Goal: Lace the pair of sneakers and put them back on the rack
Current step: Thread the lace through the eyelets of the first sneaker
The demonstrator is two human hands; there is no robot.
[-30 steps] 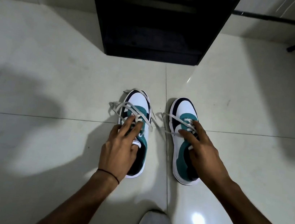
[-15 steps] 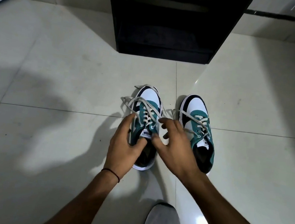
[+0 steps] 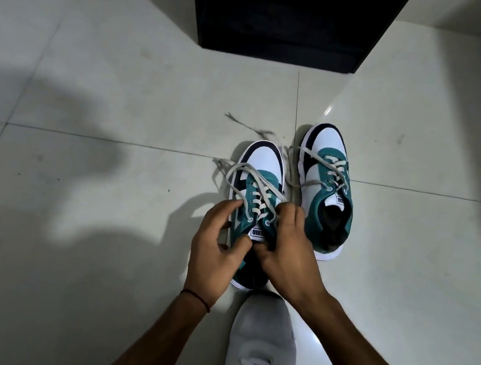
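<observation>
While both sneakers sat side by side on the tiled floor [image 3: 120, 103] before the dark rack [image 3: 287, 18], the left hand [image 3: 217, 247] and right hand [image 3: 288, 251] closed around the left sneaker [image 3: 266, 164] — fingers pinching its loose laces [image 3: 252, 174] near the tongue — the right sneaker [image 3: 328, 145] untouched.

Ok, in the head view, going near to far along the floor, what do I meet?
Grey shoe → hands on the left sneaker → right sneaker → black rack.
</observation>
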